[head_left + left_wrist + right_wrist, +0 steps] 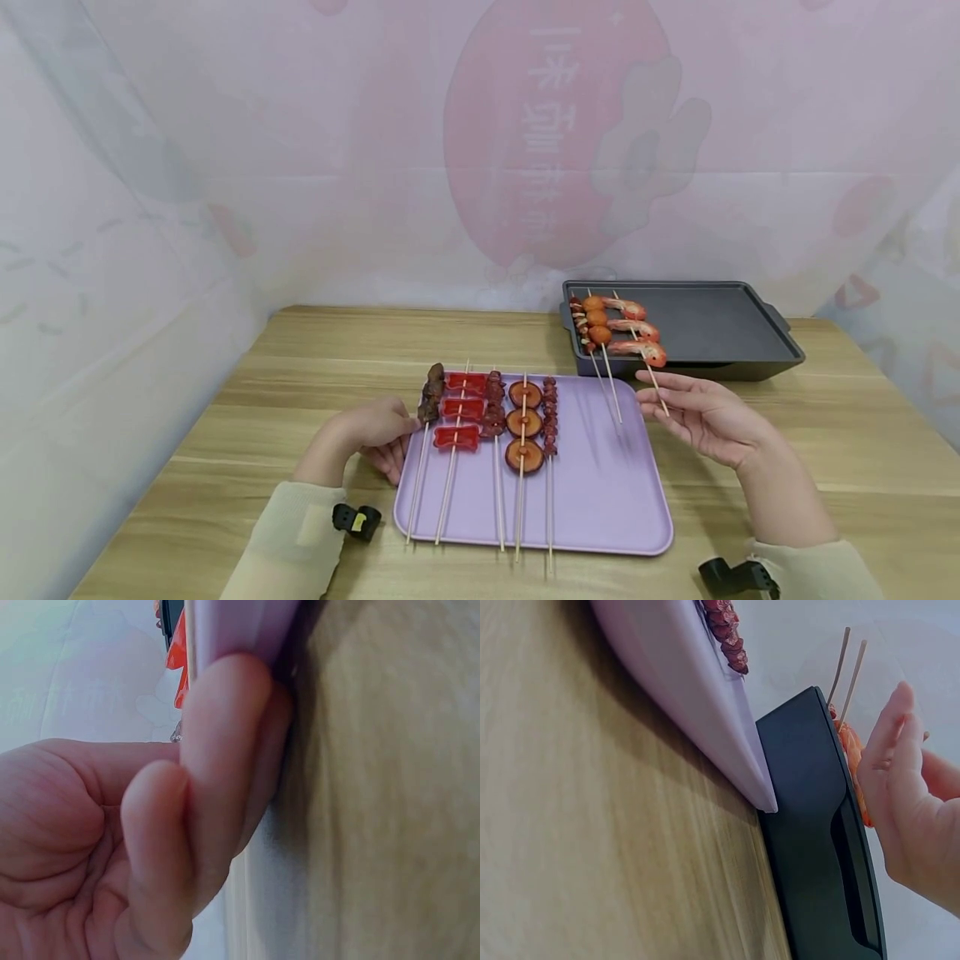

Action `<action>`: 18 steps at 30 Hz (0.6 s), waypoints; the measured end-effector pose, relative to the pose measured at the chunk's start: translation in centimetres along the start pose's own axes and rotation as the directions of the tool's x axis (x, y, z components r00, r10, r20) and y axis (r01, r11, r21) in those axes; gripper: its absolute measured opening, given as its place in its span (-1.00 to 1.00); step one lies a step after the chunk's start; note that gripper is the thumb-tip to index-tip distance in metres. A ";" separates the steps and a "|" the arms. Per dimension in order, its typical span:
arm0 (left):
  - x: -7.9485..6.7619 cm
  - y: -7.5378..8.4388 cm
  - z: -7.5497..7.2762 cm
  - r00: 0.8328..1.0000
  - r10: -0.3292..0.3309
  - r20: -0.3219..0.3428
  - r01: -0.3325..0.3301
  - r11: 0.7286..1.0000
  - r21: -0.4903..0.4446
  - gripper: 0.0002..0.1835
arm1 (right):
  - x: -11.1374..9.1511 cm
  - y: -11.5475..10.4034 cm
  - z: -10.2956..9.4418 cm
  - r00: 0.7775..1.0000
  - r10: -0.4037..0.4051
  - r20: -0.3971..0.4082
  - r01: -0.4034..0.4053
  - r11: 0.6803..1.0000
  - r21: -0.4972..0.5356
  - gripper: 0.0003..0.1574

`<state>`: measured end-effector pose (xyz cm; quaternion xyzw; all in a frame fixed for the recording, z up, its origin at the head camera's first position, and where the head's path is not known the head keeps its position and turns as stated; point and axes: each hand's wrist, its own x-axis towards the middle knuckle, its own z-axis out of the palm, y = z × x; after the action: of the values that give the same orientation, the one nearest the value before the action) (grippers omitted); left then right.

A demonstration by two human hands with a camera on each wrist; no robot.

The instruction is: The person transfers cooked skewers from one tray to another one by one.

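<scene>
Bright, diffuse light, soft shadow beside tray (671,671); L-wrist view w/ blurry tabletop (397,787).

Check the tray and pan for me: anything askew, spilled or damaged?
Nothing appears spilled or damaged. Slightly askew: the shrimp skewer slants on the dark pan, its bare stick jutting past the near edge at the right hand. On the purple tray, the mushroom skewer overhangs the near rim.

At lower left, I wear a cream sleeve (288,537) and black camera (345,517) with a yellow patch (360,522); lower right, a matching sleeve (817,573) and second black camera (722,577).
</scene>
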<state>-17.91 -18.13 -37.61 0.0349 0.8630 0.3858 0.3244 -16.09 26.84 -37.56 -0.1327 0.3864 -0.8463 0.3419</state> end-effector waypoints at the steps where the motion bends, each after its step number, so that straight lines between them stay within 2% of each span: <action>1: 0.0 0.0 0.0 1.000 -0.001 -0.002 0.001 1.000 0.002 -0.53 | 0.0 0.0 0.0 1.000 -0.001 0.003 0.001 1.000 0.000 -0.40; 11: 0.0 0.0 0.1 1.000 -0.016 -0.014 0.016 1.000 0.002 -0.55 | -0.2 -0.2 0.4 1.000 -0.024 -0.011 0.023 0.999 -0.033 -0.42; 18: 0.0 0.1 0.1 1.000 -0.003 -0.002 0.003 1.000 0.008 -0.52 | -0.5 -0.4 1.1 0.990 -0.063 -0.128 0.048 0.992 -0.114 -0.49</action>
<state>-17.84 -18.03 -37.58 0.0347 0.8648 0.3819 0.3241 -15.44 26.74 -36.48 -0.1061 0.4506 -0.8397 0.2840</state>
